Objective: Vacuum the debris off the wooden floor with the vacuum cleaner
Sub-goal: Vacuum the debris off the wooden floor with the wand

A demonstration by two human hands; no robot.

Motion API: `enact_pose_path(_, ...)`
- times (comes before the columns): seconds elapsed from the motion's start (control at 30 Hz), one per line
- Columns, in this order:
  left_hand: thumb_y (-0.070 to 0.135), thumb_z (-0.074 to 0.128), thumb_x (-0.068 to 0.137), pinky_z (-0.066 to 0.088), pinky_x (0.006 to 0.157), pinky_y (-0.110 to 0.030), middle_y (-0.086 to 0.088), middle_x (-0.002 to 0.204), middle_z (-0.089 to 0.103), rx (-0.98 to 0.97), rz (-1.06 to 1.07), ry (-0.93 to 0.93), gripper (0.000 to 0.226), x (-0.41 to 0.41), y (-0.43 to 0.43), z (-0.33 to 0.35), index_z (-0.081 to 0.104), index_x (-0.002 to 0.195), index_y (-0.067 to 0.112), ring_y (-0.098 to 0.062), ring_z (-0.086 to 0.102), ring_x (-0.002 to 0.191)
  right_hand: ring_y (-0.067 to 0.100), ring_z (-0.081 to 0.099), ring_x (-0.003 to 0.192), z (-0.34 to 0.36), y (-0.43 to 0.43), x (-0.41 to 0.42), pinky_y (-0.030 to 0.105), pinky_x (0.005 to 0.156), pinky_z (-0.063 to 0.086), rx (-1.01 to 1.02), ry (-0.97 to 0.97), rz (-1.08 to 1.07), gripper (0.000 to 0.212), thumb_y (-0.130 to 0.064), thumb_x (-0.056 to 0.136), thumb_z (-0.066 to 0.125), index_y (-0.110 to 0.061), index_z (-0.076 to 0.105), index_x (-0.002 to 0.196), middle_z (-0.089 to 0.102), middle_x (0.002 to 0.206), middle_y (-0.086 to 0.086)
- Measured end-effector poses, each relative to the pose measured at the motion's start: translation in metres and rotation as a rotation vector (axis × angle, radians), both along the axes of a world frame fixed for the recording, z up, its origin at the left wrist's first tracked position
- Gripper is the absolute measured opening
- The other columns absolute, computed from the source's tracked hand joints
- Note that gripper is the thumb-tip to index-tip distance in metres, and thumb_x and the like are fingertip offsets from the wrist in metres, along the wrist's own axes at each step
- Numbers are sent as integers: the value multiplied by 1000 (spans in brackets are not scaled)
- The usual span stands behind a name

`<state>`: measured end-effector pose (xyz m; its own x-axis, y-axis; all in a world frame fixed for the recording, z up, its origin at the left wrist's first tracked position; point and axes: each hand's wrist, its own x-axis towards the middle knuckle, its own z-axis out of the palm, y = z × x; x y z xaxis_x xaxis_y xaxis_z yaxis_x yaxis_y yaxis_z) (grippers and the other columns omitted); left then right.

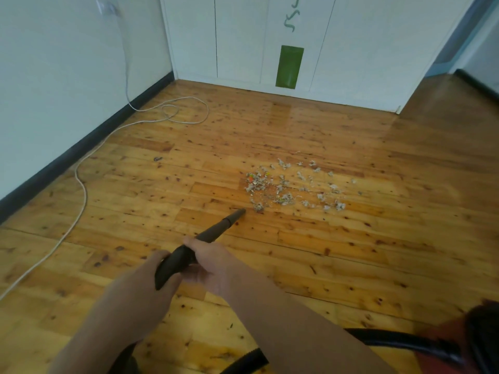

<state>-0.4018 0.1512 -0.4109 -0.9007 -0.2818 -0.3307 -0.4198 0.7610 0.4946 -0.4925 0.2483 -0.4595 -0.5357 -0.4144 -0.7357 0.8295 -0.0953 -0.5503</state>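
Plenty of open wooden floor (351, 252) here, with only the white cord (81, 184) trailing along the left wall. The vacuum cleaner's stiff wand (216, 228) slants down, left grip (143, 282) and right grip (213, 265) both wrapped round its rear end. The nozzle tip (241, 212) sits just beside the debris (286, 187), light scraps that will likely scatter, so ease in.

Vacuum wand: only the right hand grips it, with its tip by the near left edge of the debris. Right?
Not quite: the head view shows both hands gripping the vacuum wand, the left hand at its rear and the right hand just ahead. Its tip is indeed by the near left edge of the debris.
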Motion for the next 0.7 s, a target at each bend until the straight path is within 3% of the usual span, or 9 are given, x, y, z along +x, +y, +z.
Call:
enact_pose_path(0.13, 42, 51, 97, 38, 40, -16, 6, 70, 63, 33, -7, 0, 32, 9, 4, -4, 42, 127, 37, -10, 57, 45, 26, 64, 94, 0, 5, 14, 33, 60, 56, 5, 42, -36, 25, -30, 100, 55, -9, 53, 112, 62, 108, 11)
enact_pose_path(0.27, 39, 53, 98, 39, 38, -17, 3, 68, 62, 84, -14, 4, 26, 18, 10, -10, 39, 120, 38, -11, 55, 40, 29, 63, 99, -3, 9, 27, 39, 72, 58, -34, 25, -124, 31, -29, 100, 54, -10, 47, 124, 61, 114, 12)
enact_pose_path(0.43, 38, 53, 97, 42, 39, -21, 2, 65, 63, 101, -5, 16, 20, 25, 14, -17, 40, 111, 39, -12, 56, 39, 24, 62, 96, -6, 8, 42, 35, 67, 55, -40, 14, -168, 44, -29, 98, 58, -16, 37, 135, 58, 116, 9)
enact_pose_path(0.7, 39, 53, 97, 42, 39, -22, 0, 67, 62, 125, -30, 26, 20, 25, 15, -21, 39, 111, 39, -13, 56, 39, 20, 62, 87, -6, 13, 37, 30, 58, 52, 8, 15, -100, 17, -27, 100, 56, -11, 50, 103, 60, 105, 7)
